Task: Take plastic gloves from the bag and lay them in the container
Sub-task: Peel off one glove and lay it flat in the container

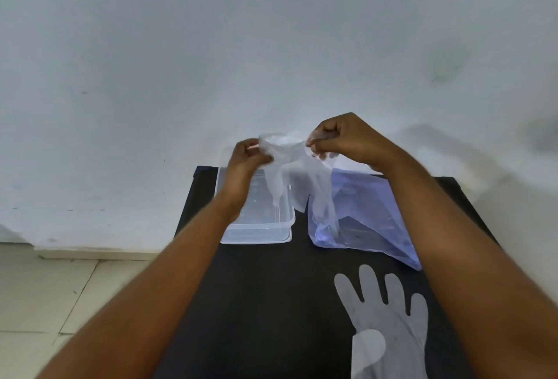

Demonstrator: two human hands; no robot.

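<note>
Nearest: 1 flat glove [389, 315] lay on the dark table [265, 303], outside the container. Beyond it, at right: bag [371, 212], tinted, slack, contents unclear. Beside it, at left: container [259, 227], clear, open, seemingly without gloves. Farthest, raised above both: left hand [244, 161] and right hand [341, 140], each pinching the cuff of a held glove [290, 167], which hung between them. Progress judged early: no glove laid in; both visible gloves remained to place.
</note>
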